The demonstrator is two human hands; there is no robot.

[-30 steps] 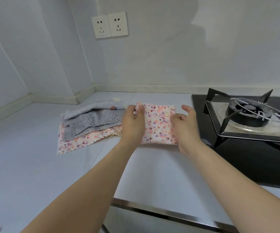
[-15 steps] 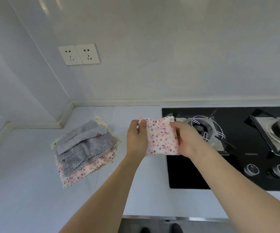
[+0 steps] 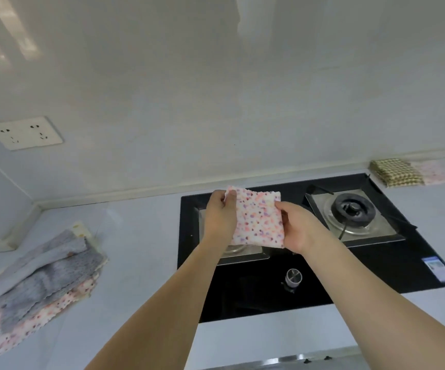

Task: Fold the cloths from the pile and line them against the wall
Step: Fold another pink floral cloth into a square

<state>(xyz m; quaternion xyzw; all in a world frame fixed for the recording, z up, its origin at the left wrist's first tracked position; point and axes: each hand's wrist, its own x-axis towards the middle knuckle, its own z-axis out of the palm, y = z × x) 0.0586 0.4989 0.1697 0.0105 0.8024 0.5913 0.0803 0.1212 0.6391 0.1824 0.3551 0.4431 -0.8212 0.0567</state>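
Hands, left (image 3: 220, 218) and right (image 3: 297, 228), gripped folded dotted cloth (image 3: 256, 220) above stove (image 3: 349, 252); pile (image 3: 42, 279) on bench (image 3: 141, 236).

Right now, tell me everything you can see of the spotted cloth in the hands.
The folded cloth is white with pink, orange and purple spots, soft fabric by the look, with wavy edges. It is folded into a compact rectangle, held in the air over the black stove, tilted slightly. The left hand pinches its upper left corner; the right hand grips its right edge. Nothing else touches it. It hides most of the left burner behind it.
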